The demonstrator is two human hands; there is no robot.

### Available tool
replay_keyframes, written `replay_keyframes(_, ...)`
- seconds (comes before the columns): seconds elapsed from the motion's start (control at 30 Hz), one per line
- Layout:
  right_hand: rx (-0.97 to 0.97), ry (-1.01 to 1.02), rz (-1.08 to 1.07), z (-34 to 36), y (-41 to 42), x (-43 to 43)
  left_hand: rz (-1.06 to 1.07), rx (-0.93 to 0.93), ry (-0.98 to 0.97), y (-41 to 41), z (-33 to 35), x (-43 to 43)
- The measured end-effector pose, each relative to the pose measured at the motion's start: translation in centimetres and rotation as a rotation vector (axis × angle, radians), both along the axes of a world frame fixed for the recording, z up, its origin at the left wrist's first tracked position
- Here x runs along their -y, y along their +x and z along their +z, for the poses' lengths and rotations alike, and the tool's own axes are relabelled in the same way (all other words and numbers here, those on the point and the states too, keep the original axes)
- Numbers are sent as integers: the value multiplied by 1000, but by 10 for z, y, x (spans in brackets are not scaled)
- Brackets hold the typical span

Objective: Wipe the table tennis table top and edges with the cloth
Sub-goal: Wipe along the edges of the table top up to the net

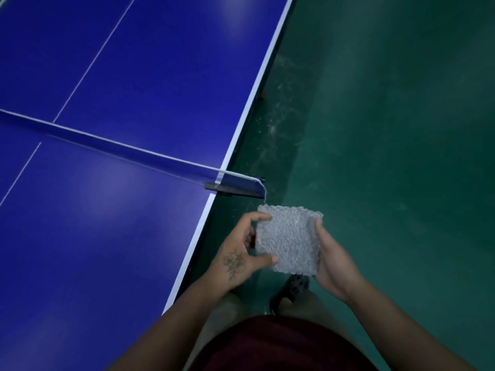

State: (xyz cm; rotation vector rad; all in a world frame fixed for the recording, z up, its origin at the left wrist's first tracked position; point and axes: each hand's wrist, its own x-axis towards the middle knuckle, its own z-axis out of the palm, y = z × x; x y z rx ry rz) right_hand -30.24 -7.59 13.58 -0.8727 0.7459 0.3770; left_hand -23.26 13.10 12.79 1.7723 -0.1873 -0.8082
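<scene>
A folded grey textured cloth (288,241) is held in front of me between both hands, off the table, over the floor. My left hand (241,250), with a tattoo on its back, grips the cloth's left edge with thumb and fingers. My right hand (334,259) cups its right side and underside. The blue table tennis table (107,236) with white lines fills the left of the view, and its white side edge (214,204) runs diagonally just left of my hands.
The net (112,145) crosses the table, and its black clamp (233,190) sticks out past the edge just above the cloth. Green floor (388,129) lies to the right. My foot in a dark sandal (293,289) shows below the cloth.
</scene>
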Motion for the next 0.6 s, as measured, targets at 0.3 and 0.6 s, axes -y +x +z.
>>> replay_keyframes(0.3,169,-422,110,-12,-12,67,81,-13,108,12,-1,67)
replay_keyframes(0.6,190,-1080,364,-28,39,74,34,83,184,69,-11,74)
